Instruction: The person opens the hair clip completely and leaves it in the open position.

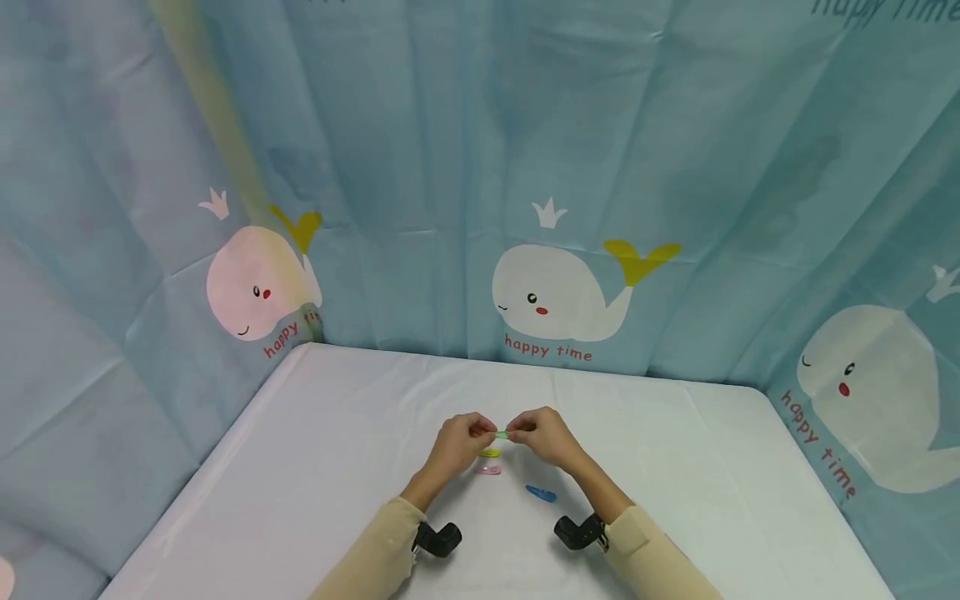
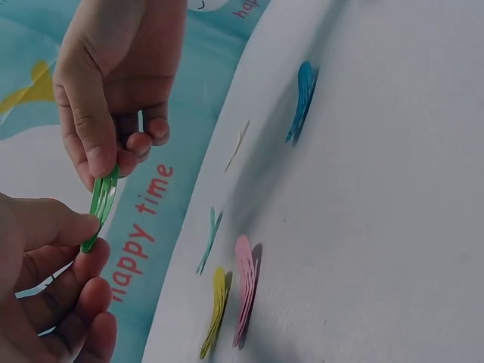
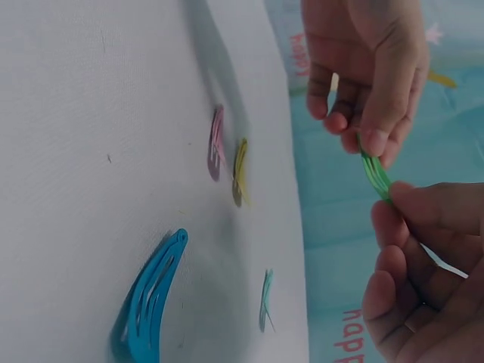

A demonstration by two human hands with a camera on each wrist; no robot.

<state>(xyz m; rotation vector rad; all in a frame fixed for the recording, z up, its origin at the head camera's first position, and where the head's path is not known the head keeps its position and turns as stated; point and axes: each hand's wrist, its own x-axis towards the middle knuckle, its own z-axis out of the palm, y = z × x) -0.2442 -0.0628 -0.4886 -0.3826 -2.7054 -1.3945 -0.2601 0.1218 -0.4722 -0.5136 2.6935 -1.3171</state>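
Both hands meet over the white table around a green snap hair clip [image 1: 502, 435]. My left hand [image 1: 459, 442] pinches one end of it between thumb and fingers. My right hand [image 1: 549, 435] pinches the opposite end. In the left wrist view the green clip [image 2: 102, 204] is raised off the table. Below the hands lie a yellow hair clip [image 1: 490, 453] and a pink hair clip [image 1: 489, 470], side by side. A blue hair clip [image 1: 542, 493] rests nearer me, to the right. The left wrist view also shows a mint hair clip [image 2: 209, 240] and a thin whitish clip [image 2: 237, 145].
A white cloth covers the table [image 1: 337, 467]. Blue curtains [image 1: 420, 167] printed with whales stand along its back and sides. Black wrist cameras, one on the left wrist [image 1: 438, 540] and one on the right wrist [image 1: 579, 532], stick out above the table.
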